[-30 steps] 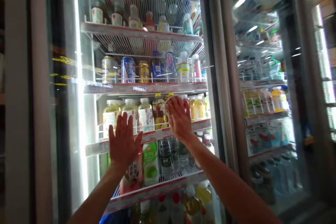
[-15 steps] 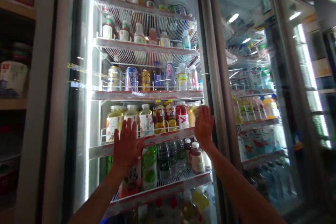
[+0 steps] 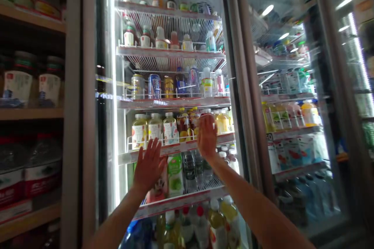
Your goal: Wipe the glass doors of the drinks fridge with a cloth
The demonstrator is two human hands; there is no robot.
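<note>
My left hand (image 3: 149, 165) is raised in front of the lit drinks fridge, its fingers stretched and spread, holding nothing. It overlaps the shelf rail below a row of white-capped juice bottles (image 3: 170, 129). Farther right, my right hand (image 3: 207, 136) is up at the same shelf, fingers pointing upward and slightly blurred, with no object visible in it. It covers part of a red drink bottle, beside dark tea bottles (image 3: 183, 124) and yellow juice bottles (image 3: 223, 122). Whether either hand touches the glass or a bottle, I cannot tell.
Reflections streak the fridge's glass. Cans (image 3: 154, 86) and bottles fill the upper shelves; a green carton (image 3: 175, 175) and more bottles stand lower. A metal door frame (image 3: 245, 74) separates another stocked fridge on the right. Wooden shelves (image 3: 32, 113) with jars are at left.
My right hand has moved left, from beside the door frame to in front of the red bottle. My left hand stays spread near the same shelf. The view has shifted a little left.
</note>
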